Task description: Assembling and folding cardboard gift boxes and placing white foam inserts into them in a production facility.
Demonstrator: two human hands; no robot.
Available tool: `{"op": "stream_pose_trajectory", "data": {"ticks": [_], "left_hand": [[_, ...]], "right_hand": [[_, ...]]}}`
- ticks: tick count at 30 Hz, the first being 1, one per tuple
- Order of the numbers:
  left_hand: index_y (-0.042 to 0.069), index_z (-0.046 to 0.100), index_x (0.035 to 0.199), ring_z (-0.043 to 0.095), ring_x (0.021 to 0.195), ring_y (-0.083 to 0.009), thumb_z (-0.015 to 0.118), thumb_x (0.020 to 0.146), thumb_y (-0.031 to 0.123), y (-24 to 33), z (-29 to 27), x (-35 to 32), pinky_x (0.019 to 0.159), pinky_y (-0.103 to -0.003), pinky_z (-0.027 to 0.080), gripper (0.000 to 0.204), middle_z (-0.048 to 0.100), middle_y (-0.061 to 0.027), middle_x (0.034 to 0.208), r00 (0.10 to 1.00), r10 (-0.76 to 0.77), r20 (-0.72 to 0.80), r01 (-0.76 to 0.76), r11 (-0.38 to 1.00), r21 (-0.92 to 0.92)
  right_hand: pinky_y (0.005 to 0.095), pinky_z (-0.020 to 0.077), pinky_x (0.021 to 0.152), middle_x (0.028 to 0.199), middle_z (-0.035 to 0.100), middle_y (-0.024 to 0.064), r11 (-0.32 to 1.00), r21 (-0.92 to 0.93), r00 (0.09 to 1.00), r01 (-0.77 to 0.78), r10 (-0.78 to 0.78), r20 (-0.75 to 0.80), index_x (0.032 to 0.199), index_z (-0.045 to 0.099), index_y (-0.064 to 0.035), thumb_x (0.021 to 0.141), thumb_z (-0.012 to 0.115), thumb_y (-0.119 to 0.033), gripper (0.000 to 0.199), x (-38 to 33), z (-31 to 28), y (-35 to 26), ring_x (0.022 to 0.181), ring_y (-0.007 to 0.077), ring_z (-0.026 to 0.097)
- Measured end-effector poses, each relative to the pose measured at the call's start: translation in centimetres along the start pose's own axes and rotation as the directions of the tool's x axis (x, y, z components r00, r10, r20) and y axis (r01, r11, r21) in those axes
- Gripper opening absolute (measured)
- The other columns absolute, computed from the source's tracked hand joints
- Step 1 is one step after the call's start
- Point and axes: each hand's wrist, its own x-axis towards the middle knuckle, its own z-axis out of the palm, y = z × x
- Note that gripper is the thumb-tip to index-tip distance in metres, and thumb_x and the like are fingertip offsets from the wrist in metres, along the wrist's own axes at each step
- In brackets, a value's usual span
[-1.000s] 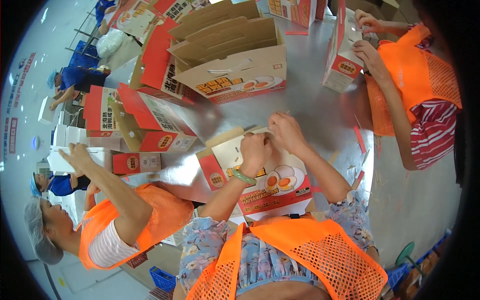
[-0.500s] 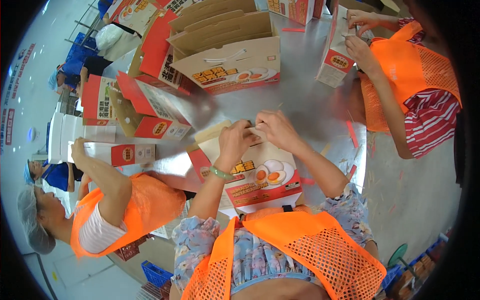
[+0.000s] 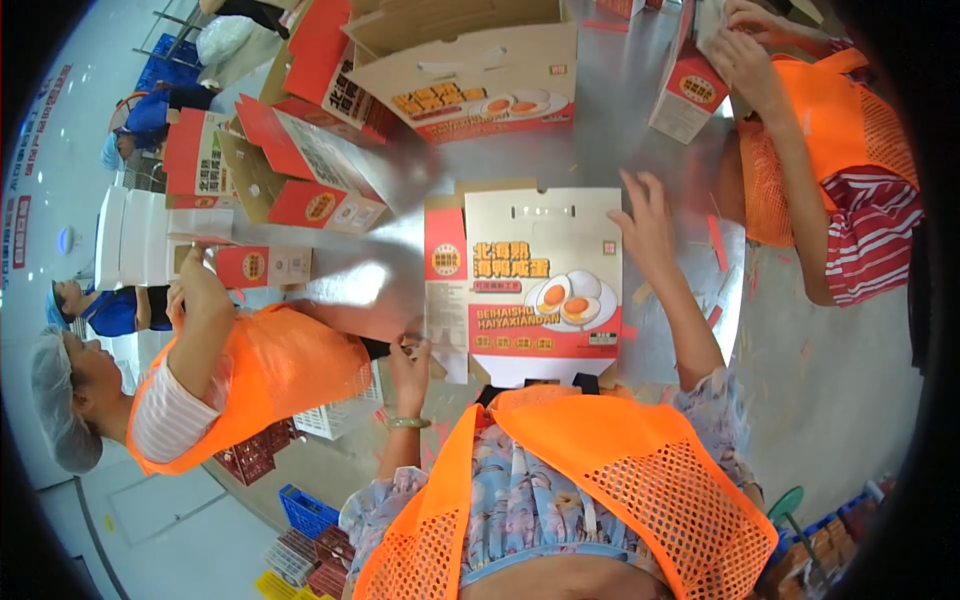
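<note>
In front of me on the metal table lies a carton [image 3: 580,240], cream and red with printed egg halves, its slotted handle edge away from me and a white flap toward my body. My right hand [image 3: 648,225] is at its upper right edge, fingers stretched and apart, holding nothing. By the carton's lower left corner is my left hand [image 3: 408,365], its fingers curled together; whether something small is in them is hidden. A green bangle [image 3: 408,422] circles my left wrist.
Several open cartons [image 3: 490,85] stand across the metal table [image 3: 400,215]. A co-worker [image 3: 225,395] at left and another [image 3: 830,150] at right handle cartons. Red scraps [image 3: 716,245] lie by the table's right edge. Crates [image 3: 308,508] stand on the floor.
Both hands have left the carton's handle slot: my left came down to the lower left, my right moved out to the right edge and opened. The carton now lies squarer and farther right.
</note>
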Motion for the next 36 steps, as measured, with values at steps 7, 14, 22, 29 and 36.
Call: {"op": "stream_pose_trajectory", "data": {"ticks": [7, 14, 22, 29, 36], "left_hand": [[0.006, 0.029, 0.154, 0.063, 0.080, -0.0166, 0.065, 0.093, 0.006, 4.0, 0.6, -2.2, 0.069, -0.028, 0.054, 0.070, 0.063, -0.0139, 0.107, 0.932, -0.176, 0.318, 0.272, 0.917, -0.291], [0.008, 0.023, 0.157, 0.063, 0.110, -0.0200, 0.052, 0.100, 0.005, 15.0, -7.5, -3.4, 0.091, -0.036, 0.053, 0.064, 0.061, -0.0155, 0.129, 0.832, 0.015, 0.554, 0.383, 0.708, -0.593], [0.003, 0.063, 0.131, 0.061, 0.118, -0.0359, 0.043, 0.102, 0.057, 25.5, -15.9, -2.9, 0.102, -0.041, 0.047, 0.065, 0.051, -0.0241, 0.142, 0.238, 0.957, 0.163, -0.930, 0.273, -0.246], [-0.002, 0.071, 0.112, 0.068, 0.100, -0.0260, 0.029, 0.100, 0.071, 23.8, -13.7, 3.0, 0.085, -0.035, 0.053, 0.085, 0.066, -0.0195, 0.121, 0.230, 0.935, 0.270, -0.699, 0.351, -0.622], [-0.002, 0.070, 0.105, 0.068, 0.084, -0.0202, 0.028, 0.101, 0.069, 22.7, -15.4, 1.5, 0.068, -0.031, 0.050, 0.082, 0.071, -0.0111, 0.099, 0.374, 0.902, 0.214, -0.773, 0.431, -0.465]], "right_hand": [[0.0563, 0.0316, 0.112, 0.143, 0.046, 0.0206, 0.937, 0.349, 0.847, 0.006, -0.190, 0.497, 0.149, 0.047, -0.0136, 0.075, 0.080, -0.037, 0.084, -14.1, -6.8, -9.9, 0.134, 0.0413, 0.042], [0.0378, 0.0538, 0.089, 0.115, 0.064, 0.0139, 0.896, 0.034, 0.860, 0.442, -0.435, 0.266, 0.121, 0.062, -0.0053, 0.081, 0.061, -0.011, 0.040, -9.4, -15.1, -14.7, 0.106, 0.0288, 0.064], [0.0467, 0.0506, 0.072, 0.078, 0.065, 0.0031, 0.850, 0.226, 0.775, 0.475, -0.526, 0.350, 0.091, 0.068, -0.0173, 0.081, 0.072, -0.019, 0.012, 4.6, -25.8, -17.9, 0.081, 0.0266, 0.066], [0.0488, 0.0452, 0.097, 0.112, 0.066, 0.0071, 0.880, 0.003, 0.861, 0.475, -0.465, 0.206, 0.112, 0.066, -0.0116, 0.071, 0.080, -0.019, 0.044, 5.4, -18.5, -18.1, 0.114, 0.0296, 0.059], [0.0522, 0.0351, 0.116, 0.134, 0.056, 0.0147, 0.665, -0.208, 0.653, 0.717, -0.746, -0.130, 0.132, 0.058, -0.0015, 0.077, 0.074, -0.020, 0.060, 0.5, -14.9, -17.8, 0.129, 0.0313, 0.052]]}}
